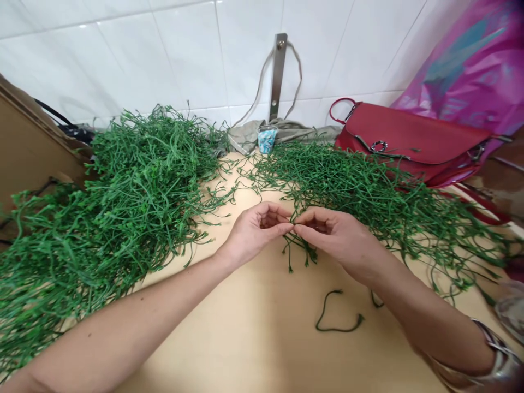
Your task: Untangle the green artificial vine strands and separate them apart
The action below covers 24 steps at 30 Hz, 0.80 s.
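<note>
The small cup (267, 140) stands near the wall (184, 54), and both hands work on the near side of it, slightly to its right, over the table (237, 327). The left hand (256, 226) comes in from the left of the cup's line, its thumb and forefinger brought together at their tips on a thin green stem (293, 220). The right hand (341, 232) meets it from the other side, thumb and forefinger likewise pinching at the same spot, so the two sets of fingertips almost touch. The stem lies right in this meeting point, mostly covered by the fingers; only a little green shows between the tips. The other fingers of each hand curl in behind the forefinger. More stem ends (290, 255) show just under the fingertips; whether they belong to the held stem cannot be told.

One loose stem (335, 329) lies bent on the table, farther from the cup than the hands are, below the right hand and apart from it. A big heap of green stems (147, 174) spreads to the left of the cup, and a lower, looser pile (344, 174) to its right, reaching past the right hand. Behind the cup runs a grey cloth (317, 134), with a metal strip (278, 76) upright on the wall above. Well right of the cup sits a red bag (413, 136); far left of it stands a cardboard box (36, 147).
</note>
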Each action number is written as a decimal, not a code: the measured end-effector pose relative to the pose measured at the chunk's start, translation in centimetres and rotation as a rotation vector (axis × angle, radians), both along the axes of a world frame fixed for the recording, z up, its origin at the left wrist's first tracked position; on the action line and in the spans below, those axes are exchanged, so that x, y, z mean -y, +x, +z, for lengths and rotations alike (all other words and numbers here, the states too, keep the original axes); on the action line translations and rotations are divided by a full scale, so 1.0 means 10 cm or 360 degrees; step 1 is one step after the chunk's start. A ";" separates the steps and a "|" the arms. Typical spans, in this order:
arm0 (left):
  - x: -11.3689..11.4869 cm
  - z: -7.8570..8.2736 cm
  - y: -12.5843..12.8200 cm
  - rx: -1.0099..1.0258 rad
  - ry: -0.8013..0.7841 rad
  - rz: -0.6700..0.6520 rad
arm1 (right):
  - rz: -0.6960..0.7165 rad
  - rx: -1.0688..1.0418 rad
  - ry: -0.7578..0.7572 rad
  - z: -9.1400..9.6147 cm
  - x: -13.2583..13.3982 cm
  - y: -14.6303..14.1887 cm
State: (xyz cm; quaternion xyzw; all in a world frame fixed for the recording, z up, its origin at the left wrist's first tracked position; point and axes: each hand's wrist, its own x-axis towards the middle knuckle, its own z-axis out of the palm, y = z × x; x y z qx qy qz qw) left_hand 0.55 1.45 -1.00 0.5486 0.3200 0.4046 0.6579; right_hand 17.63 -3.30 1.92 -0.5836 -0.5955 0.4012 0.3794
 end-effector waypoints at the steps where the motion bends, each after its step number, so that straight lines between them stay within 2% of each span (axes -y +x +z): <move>1: 0.00 0.00 0.00 -0.0012 -0.0002 -0.0016 | -0.0016 -0.0009 0.0010 0.00 0.00 0.00; 4: 0.02 0.00 0.00 -0.0069 0.0014 -0.0044 | -0.0027 0.0099 0.0089 -0.01 0.01 0.01; 8: 0.04 0.02 0.03 -0.0166 0.0065 -0.0063 | -0.0153 0.0448 0.0460 -0.04 0.01 0.01; 10: 0.03 0.03 0.05 -0.0194 0.0089 -0.0070 | -0.0247 0.0525 0.0567 -0.05 0.01 -0.01; 15: 0.01 0.06 0.08 -0.0228 0.0044 -0.0135 | -0.0398 0.0432 0.0451 -0.02 -0.05 0.10; 17: 0.02 0.08 0.05 -0.0243 -0.0021 -0.0173 | -0.0605 0.0356 0.0455 0.03 -0.08 0.27; 19: 0.05 0.10 0.02 -0.0252 -0.0093 -0.0209 | -0.0916 0.0253 0.0489 0.09 -0.10 0.46; 21: 0.08 0.12 0.00 -0.0230 -0.0150 -0.0214 | -0.1083 0.0162 0.0526 0.14 -0.10 0.58; 22: 0.09 0.12 -0.01 -0.0204 -0.0166 -0.0201 | -0.1063 0.0133 0.0540 0.15 -0.10 0.59; 24: 0.09 0.14 0.00 -0.0099 -0.0191 -0.0150 | -0.0819 0.0069 0.0510 0.15 -0.08 0.53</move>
